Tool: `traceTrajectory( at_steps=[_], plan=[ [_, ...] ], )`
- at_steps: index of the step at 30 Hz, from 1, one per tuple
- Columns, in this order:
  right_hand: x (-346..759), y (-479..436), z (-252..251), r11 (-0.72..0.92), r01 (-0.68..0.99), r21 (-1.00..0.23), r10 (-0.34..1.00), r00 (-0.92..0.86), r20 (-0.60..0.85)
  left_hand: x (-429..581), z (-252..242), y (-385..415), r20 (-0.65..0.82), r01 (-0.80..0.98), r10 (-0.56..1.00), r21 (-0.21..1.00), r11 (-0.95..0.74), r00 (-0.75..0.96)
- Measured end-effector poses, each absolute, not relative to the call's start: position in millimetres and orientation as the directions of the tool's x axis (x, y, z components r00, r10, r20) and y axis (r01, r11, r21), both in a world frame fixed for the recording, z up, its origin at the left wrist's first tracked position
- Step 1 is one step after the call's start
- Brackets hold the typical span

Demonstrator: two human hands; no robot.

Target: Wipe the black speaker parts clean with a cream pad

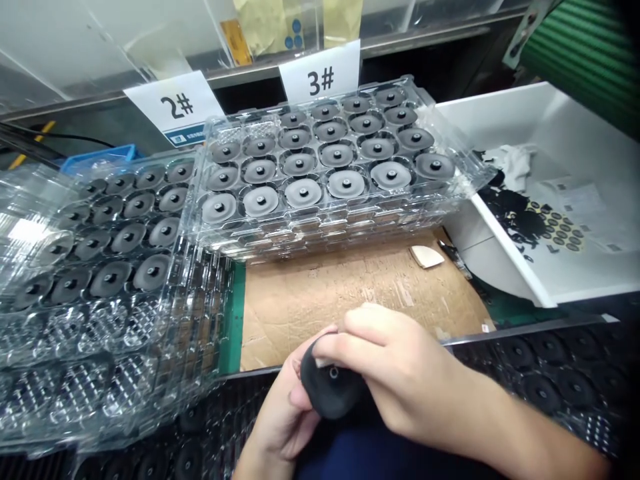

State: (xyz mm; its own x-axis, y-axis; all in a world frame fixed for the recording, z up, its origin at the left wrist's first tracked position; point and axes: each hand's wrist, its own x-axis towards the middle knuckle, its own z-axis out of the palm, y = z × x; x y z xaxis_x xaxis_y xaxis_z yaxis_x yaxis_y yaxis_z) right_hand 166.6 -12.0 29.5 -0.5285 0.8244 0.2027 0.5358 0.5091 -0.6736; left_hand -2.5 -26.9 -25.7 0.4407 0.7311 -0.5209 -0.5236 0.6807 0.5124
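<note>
Both my hands meet low in the middle of the view around one black round rubber disc (331,392) with a small hole in its centre. My left hand (280,417) cups the disc from below and behind, fingers curled. My right hand (400,373) comes in from the right and pinches the disc's upper edge with its fingertips. The hands hover over the front edge of a brown cardboard sheet (320,287) on the bench.
A stack of clear blister trays (325,220) filled with grey discs stands behind the cardboard under a "3#" label (320,79). More clear trays (90,300) lie at the left near a "2#" label (175,105). A white bin (565,287) with black scraps sits right. Dark trays (550,367) lie in front.
</note>
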Motion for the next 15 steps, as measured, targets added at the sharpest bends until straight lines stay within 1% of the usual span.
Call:
traceTrajectory(
  at_steps=[2,3,6,7,8,9,10,12,14,15],
  plan=[
    [165,-14,30,0.437,0.61,-0.661,0.87,-0.473,0.139,-4,-24,-25,-0.49,-0.509,0.724,0.514,0.69,0.486],
    [164,-14,30,0.44,0.619,-0.651,0.871,-0.47,0.143,-5,-24,-25,-0.48,-0.517,0.73,0.515,0.683,0.487],
    [161,-12,30,0.54,0.515,-0.665,0.817,-0.511,0.268,-9,-27,-26,-0.443,-0.547,0.766,0.537,0.642,0.465],
    [161,-11,30,0.538,0.482,-0.691,0.816,-0.503,0.285,-11,-29,-26,-0.427,-0.547,0.773,0.546,0.635,0.47],
    [162,-10,29,0.5,0.468,-0.729,0.836,-0.479,0.266,-12,-30,-27,-0.412,-0.548,0.776,0.55,0.63,0.479],
    [165,-10,28,0.43,0.461,-0.776,0.865,-0.456,0.208,-13,-31,-27,-0.401,-0.555,0.778,0.547,0.627,0.483],
    [169,-11,27,0.337,0.449,-0.827,0.887,-0.447,0.119,-14,-31,-27,-0.394,-0.569,0.781,0.536,0.624,0.485],
    [178,-16,20,0.141,0.362,-0.922,0.884,-0.465,-0.047,-15,-31,-26,-0.382,-0.607,0.787,0.502,0.616,0.484],
    [186,-22,10,-0.036,0.234,-0.972,0.871,-0.47,-0.146,-15,-29,-23,-0.37,-0.635,0.787,0.466,0.616,0.493],
    [189,-26,5,-0.109,0.188,-0.976,0.883,-0.434,-0.182,-15,-28,-22,-0.367,-0.638,0.782,0.452,0.623,0.503]
  ],
)
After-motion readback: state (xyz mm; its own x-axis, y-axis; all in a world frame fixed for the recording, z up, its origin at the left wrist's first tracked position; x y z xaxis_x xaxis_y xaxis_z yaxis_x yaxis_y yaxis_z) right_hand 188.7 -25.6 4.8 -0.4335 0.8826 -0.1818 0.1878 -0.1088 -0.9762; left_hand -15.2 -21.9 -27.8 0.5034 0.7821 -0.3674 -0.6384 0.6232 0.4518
